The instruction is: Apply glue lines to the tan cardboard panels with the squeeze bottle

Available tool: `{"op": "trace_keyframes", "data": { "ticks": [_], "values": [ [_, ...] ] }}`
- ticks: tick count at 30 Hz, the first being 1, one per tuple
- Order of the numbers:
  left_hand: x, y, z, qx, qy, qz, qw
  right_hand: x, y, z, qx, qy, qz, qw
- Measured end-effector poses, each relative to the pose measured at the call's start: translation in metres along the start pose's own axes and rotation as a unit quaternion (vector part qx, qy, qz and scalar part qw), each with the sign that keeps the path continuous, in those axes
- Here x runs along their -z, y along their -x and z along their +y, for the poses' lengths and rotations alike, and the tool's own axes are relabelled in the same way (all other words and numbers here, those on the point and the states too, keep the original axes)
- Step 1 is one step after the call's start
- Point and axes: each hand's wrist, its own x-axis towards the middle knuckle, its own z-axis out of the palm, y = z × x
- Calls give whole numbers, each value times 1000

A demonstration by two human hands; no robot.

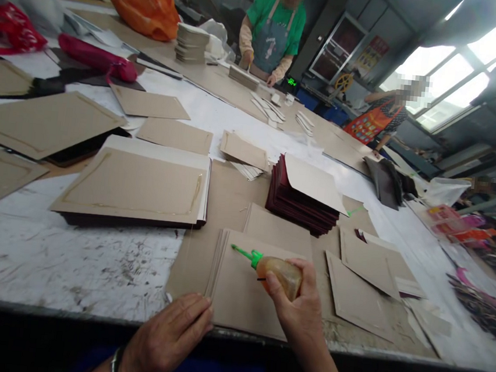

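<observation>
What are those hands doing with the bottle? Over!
Right hand gripping green-tipped bottle, nozzle over board stack. Left hand at stack's near left corner. Maroon-edged stack standing farther back.

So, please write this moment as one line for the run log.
right hand: holds bottle, nozzle over boards; left hand: touches boards' near-left corner; beyond boards: maroon stack

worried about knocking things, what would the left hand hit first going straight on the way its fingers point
The left hand would probably meet the left edge of the card stack first; any gap is unclear.
</observation>
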Motion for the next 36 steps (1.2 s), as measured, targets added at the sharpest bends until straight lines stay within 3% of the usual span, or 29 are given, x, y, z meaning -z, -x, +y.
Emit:
{"op": "trace_keyframes", "data": {
  "ticks": [9, 19, 36],
  "values": [
    [-2, 2, -1, -7, -6, -3, 1000, 3, -3, -3, 27, 11, -15, 999],
    [-1, -3, -1, -25, -2, 2, 1000, 34, 33, -6, 15, 34, -81, 996],
    [1, 0, -2, -44, 0, -15, 999, 48, 75, -18, -56, 13, -102, 993]
  ]
}}
